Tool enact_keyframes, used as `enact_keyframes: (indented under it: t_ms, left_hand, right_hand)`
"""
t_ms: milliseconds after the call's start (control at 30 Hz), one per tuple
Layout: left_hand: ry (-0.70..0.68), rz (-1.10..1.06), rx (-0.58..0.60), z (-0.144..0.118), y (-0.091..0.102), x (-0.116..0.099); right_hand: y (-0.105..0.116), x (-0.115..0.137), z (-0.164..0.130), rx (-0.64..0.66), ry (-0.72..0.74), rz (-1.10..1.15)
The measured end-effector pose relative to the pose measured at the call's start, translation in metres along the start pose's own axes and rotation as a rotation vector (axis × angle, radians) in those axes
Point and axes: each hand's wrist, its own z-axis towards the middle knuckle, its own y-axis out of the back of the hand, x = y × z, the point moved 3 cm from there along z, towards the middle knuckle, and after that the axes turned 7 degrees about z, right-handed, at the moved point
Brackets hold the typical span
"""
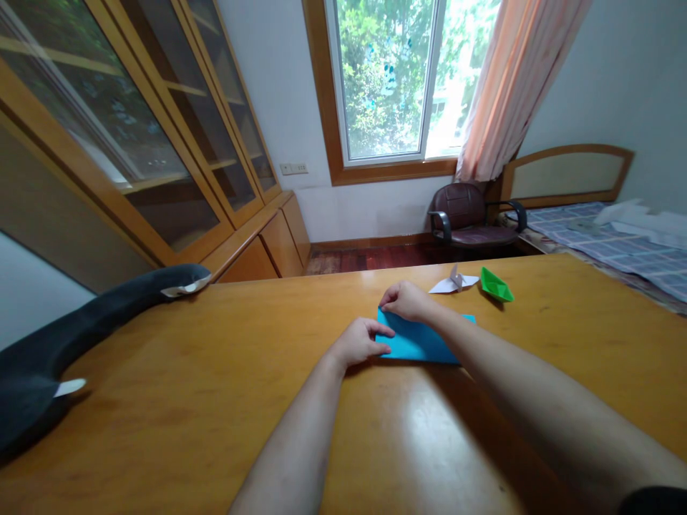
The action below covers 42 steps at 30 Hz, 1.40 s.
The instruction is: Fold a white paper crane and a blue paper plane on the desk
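Blue paper (416, 343) is laid flat on the wooden table (187, 415), long side running left to right, and only its left end is being worked by the fingers. Its far left corner is pinched by the right hand (382, 306), thumb and fingertips brought together on it. Near the lower left corner, the paper is touched by the left hand (386, 342), with a clear gap seen between the spread fingers.

Now the murky bits: part of the paper's right side is covered by the right forearm (515, 379), and it can't be made out how many layers are stacked there. Right thumb's mostly hidden too. Some dark thing (655, 501) is cut off at the bottom right, and the black stuffed toy (101, 315) is cropped at the left edge. Past the paper, a white folded paper bird (455, 282) and a green paper boat (494, 287) are left fully visible.
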Motion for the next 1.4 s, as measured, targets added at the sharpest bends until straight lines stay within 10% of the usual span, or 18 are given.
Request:
enact_keyframes:
  t_ms: [533,700,867,1133,1400]
  left_hand:
    - [0.058,-0.238,0.145,-0.007,-0.002,-0.008]
    - [-0.026,-0.445,0.084,-0.001,-0.003,-0.008]
    - [-0.072,-0.567,-0.293,0.007,0.008,-0.004]
    - [-0.132,-0.611,-0.486,0.012,0.006,-0.002]
    - [-0.123,-0.575,-0.464,0.012,-0.005,-0.001]
  right_hand:
    - [0.000,0.000,0.003,0.079,0.055,-0.071]
    - [0.013,0.013,-0.018,-0.284,0.349,-0.080]
    - [0.003,0.009,-0.056,-0.622,0.321,0.172]
    - [-0.071,-0.022,-0.064,-0.224,-0.082,1.039]
    - [-0.082,-0.031,-0.065,-0.124,-0.196,1.453]
